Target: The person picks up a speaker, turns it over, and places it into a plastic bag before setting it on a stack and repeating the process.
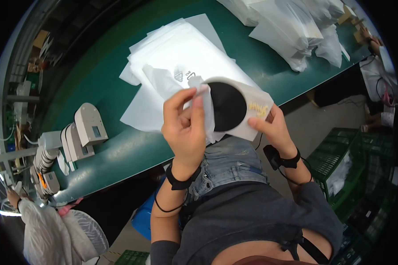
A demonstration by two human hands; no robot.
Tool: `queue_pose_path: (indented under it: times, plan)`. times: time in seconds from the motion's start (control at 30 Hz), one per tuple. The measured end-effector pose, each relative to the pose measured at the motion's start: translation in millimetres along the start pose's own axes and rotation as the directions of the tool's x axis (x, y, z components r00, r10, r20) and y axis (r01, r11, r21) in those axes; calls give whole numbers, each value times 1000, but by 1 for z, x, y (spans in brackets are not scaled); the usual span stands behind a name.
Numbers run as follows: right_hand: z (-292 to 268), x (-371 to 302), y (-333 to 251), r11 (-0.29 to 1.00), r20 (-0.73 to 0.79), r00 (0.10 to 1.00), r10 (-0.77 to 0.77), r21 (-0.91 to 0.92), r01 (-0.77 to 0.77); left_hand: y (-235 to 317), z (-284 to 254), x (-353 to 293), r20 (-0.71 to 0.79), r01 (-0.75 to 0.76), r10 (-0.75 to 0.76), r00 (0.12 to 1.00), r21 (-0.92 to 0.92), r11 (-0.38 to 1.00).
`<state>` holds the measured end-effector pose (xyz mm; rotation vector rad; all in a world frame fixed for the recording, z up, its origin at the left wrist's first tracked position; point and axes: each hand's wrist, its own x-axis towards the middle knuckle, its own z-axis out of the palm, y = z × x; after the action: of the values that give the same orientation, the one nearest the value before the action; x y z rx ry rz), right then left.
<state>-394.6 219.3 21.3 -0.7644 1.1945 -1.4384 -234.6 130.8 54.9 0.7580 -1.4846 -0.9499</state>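
A pale case (250, 98) bearing a black disc (227, 107) occupies the centre of the frame; a plastic bag (208, 118) lies against its left edge, though how far the bag covers it cannot be told. The left hand (184, 126) is nearly closed, thumb and fingers pinching the bag's rim. The right hand (275, 128) is partly open, gripping the case's right edge. The case appears stiff, smooth and probably light; its pale margins offer a safer hold than the disc, which may mark. The bag, soft and likely slippery, is best pinched at its rim.
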Motion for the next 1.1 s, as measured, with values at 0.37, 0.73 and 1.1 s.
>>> queue_pose_path:
  times: [0.37,0.73,1.1]
  plan:
    - [11,14,13,851,16,979,203,492,-184,26,-6,-18,492,-322,147,858,291,901]
    - [42,25,25,978,46,993,-109,185,99,33,5,-37,583,-477,231,779,313,821]
    - [78,27,-38,827,616,773,-151,-350,441,57,-73,47,-108,-84,128,986,343,936]
